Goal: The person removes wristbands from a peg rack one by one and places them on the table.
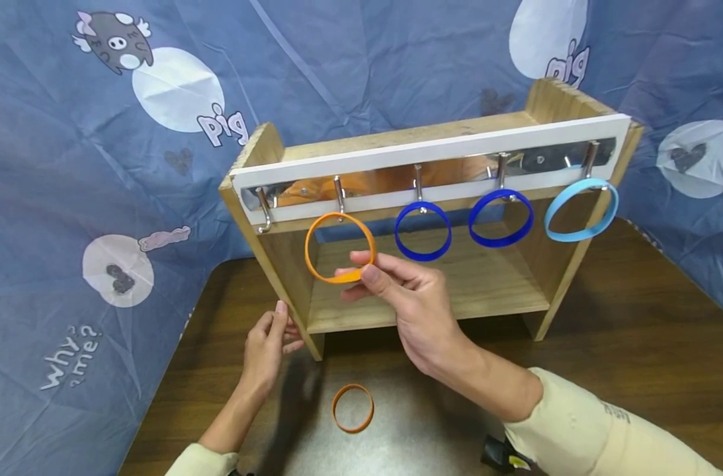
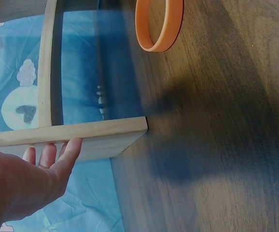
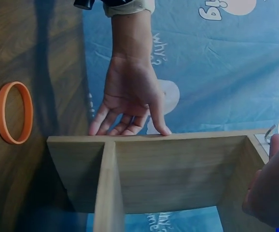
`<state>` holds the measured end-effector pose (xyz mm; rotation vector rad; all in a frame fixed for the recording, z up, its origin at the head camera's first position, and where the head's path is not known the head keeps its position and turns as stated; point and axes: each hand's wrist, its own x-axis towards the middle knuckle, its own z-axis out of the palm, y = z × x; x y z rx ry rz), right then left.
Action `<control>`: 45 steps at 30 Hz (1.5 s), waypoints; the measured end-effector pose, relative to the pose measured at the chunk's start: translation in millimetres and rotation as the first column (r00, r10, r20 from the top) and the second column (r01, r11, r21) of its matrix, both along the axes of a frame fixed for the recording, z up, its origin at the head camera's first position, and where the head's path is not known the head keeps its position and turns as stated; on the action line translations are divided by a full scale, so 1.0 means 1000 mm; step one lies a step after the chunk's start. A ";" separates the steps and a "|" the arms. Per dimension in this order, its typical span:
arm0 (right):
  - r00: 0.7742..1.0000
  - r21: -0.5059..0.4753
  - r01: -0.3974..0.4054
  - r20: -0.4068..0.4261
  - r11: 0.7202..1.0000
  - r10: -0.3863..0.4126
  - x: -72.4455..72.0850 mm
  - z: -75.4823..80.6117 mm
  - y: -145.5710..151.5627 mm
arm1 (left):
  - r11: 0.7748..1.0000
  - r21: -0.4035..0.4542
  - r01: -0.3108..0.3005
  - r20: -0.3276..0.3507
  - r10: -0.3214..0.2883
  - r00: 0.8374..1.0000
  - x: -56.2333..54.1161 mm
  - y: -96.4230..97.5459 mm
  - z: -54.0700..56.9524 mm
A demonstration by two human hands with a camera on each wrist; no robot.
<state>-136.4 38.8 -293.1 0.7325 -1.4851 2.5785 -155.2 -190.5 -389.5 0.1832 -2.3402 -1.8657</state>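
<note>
My right hand (image 1: 423, 311) pinches the lower edge of an orange silicone wristband (image 1: 337, 278) between thumb and fingers. The band's top overlaps the tip of the second hook (image 1: 339, 194) from the left. My left hand (image 1: 267, 347) touches the left side panel of the wooden shelf (image 1: 480, 281), fingers extended along its front edge; the right wrist view shows that hand's thumb (image 3: 162, 126) on the panel's edge. Two dark blue wristbands (image 1: 423, 256) and a light blue wristband (image 1: 572, 236) hang on the hooks to the right. The leftmost hook (image 1: 264, 210) is bare.
Another orange wristband (image 1: 353, 430) lies on the dark wooden table (image 1: 409, 410) before the shelf. A white strip (image 1: 456, 145) with a shiny metal plate carries the hooks. Blue printed cloth (image 1: 337, 59) hangs behind and beside the table. A small black object (image 1: 497, 455) sits by the right sleeve.
</note>
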 end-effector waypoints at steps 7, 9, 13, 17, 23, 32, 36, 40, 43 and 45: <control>1.000 -0.005 -0.001 0.006 1.000 0.001 0.001 0.004 0.003 | 1.000 0.005 -0.004 -0.002 0.004 1.000 -0.001 0.000 -0.001; 1.000 0.006 -0.005 0.006 1.000 0.005 0.001 0.003 0.004 | 1.000 0.006 -0.006 -0.005 0.006 1.000 -0.001 0.000 -0.001; 1.000 0.025 -0.017 0.002 1.000 0.017 0.003 -0.001 0.007 | 1.000 0.007 -0.006 -0.007 0.006 1.000 -0.001 0.000 -0.001; 1.000 0.055 -0.022 0.003 0.998 0.022 0.005 -0.005 0.011 | 1.000 0.010 -0.007 -0.005 0.007 1.000 -0.001 0.001 -0.001; 1.000 0.121 -0.018 0.028 0.992 0.015 0.009 -0.014 0.017 | 1.000 0.008 -0.005 -0.004 0.006 1.000 -0.001 0.001 -0.001; 0.998 0.205 -0.028 0.069 0.978 0.014 0.012 -0.033 0.023 | 1.000 0.026 -0.011 -0.010 0.011 1.000 -0.001 0.001 -0.001; 0.998 0.244 -0.025 0.066 0.969 0.009 0.010 -0.043 0.025 | 0.999 0.036 -0.012 -0.013 0.013 1.000 -0.002 0.001 -0.001; 0.997 0.296 -0.022 0.081 0.955 -0.002 0.009 -0.050 0.029 | 0.999 0.039 -0.012 -0.010 0.012 1.000 -0.002 0.001 -0.001; 0.995 0.317 -0.042 0.102 0.948 0.010 0.008 -0.056 0.033 | 0.999 0.034 -0.008 -0.005 0.008 1.000 -0.001 0.000 -0.001; 0.992 0.316 -0.066 0.124 0.947 0.028 0.008 -0.059 0.034 | 1.000 0.028 -0.005 -0.006 0.005 1.000 -0.002 0.000 -0.001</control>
